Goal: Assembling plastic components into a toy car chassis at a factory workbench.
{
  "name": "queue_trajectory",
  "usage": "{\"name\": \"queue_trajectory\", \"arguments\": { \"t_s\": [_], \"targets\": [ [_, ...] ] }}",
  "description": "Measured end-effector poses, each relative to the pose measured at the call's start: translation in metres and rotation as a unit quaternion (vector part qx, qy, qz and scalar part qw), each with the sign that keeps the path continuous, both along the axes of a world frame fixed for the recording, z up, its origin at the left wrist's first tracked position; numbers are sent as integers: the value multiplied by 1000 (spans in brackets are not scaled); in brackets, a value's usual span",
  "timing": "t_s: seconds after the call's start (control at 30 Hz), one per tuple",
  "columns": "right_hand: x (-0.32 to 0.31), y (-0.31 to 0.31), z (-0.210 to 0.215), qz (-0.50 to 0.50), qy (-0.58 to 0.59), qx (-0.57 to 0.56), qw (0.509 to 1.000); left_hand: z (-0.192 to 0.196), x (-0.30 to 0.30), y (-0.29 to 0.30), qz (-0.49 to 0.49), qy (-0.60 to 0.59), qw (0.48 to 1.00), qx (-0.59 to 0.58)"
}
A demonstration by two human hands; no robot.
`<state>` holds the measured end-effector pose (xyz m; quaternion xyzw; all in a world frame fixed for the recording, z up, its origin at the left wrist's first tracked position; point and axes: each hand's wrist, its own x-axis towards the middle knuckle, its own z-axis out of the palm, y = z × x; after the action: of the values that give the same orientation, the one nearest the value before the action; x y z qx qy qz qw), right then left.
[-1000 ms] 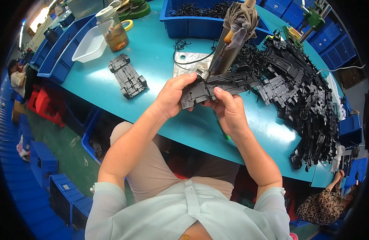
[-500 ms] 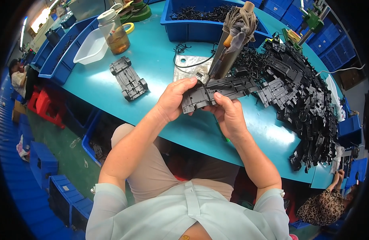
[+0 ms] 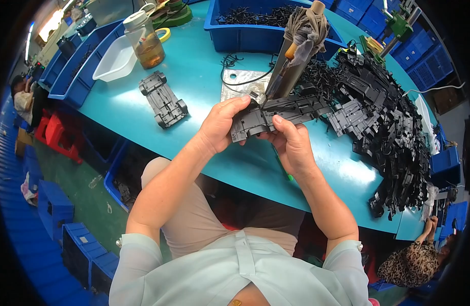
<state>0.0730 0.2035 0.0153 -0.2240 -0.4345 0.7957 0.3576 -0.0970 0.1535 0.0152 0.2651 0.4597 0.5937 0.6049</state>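
Head view: my left hand (image 3: pixel 219 125) and right hand (image 3: pixel 294 145) grip a black plastic chassis (image 3: pixel 252 122) above the teal counter (image 3: pixel 194 71), by an orange-handled tool's (image 3: pixel 291 50) tip, seemingly mid-fastening, the next move likely calling for a steady shift to another spot.

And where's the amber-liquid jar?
Head view, upper left: the jar stands on the teal table, right of the white tray, beside the yellow ring.
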Motion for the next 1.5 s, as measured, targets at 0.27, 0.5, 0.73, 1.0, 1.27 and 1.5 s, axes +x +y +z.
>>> {"name": "queue_trajectory", "arguments": {
  "t_s": [0.27, 0.5, 0.73, 1.0, 1.27, 1.5],
  "targets": [
    [0, -1, -1, -1, 0, 0, 1000, -1, 0, 0, -4, -11, 1000, 7],
    [-1, -1, -1, -1, -4, 7, 1000, -2, 0, -1, 1, -9, 1000, 3],
    [1, 2, -4, 4, -7, 13, 1000, 0, 3, -1, 3, -12, 1000, 13],
    [3, 4, -7, 22, 7, -15, 1000, 0, 3, -1, 13, 6, 1000, 27],
    [7, 2, -4, 53, -2, -31, 998, -2, -4, -1, 21, 25, 999, 31],
    [7, 2, -7, 27, -9, -59, 998, -2, -8, 3, 15, 54, 998, 27]
  ]
}}
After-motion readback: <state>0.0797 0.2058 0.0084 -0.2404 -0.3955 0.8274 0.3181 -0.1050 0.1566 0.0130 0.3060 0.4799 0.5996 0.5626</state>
